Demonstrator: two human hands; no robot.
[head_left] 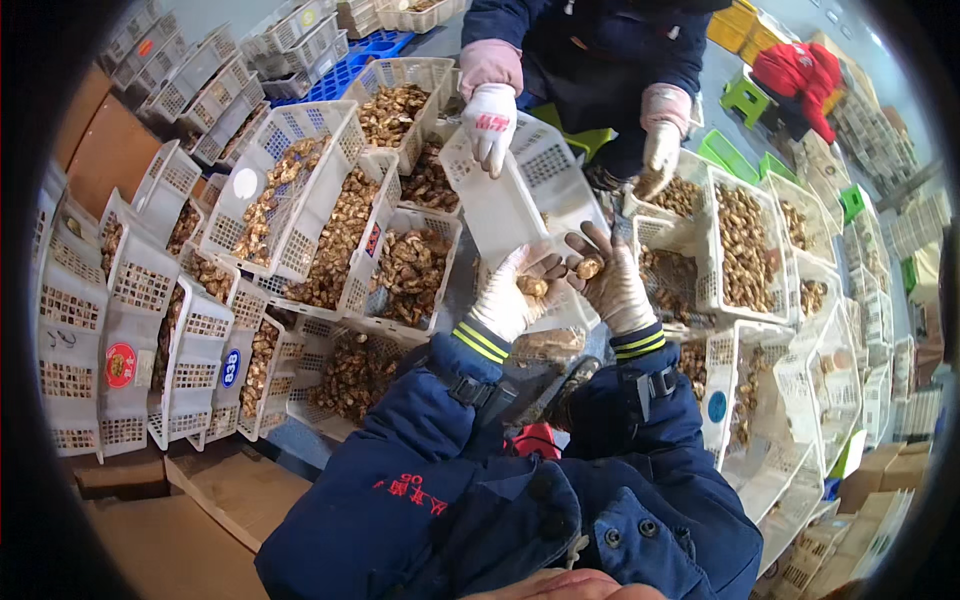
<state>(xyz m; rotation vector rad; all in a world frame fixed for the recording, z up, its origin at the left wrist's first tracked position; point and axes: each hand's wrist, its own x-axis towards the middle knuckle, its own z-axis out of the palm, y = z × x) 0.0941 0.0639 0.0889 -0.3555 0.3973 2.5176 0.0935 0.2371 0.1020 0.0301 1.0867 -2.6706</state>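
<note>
My left hand (pixel 508 298), in a pale glove with dark-stained fingers, is closed around a tan-brown mushroom (pixel 532 286). Close beside it, my right hand (pixel 618 285) is gloved the same way and pinches a smaller brown mushroom (pixel 588 268). Both hands are over a white plastic crate (pixel 502 212) that stands between me and a co-worker. The co-worker's gloved hand (pixel 490 128) touches that crate's far rim. Their other gloved hand (pixel 657 160) is above a crate of mushrooms (pixel 676 195) to the right.
Perforated white crates crowd both sides. Knobbly brown mushrooms fill a near-left crate (pixel 412 270), and smaller ones a crate on the right (pixel 745 250). Cardboard (pixel 235 490) lies at lower left. Green stools (pixel 745 100) and a person in red (pixel 798 80) are farther off.
</note>
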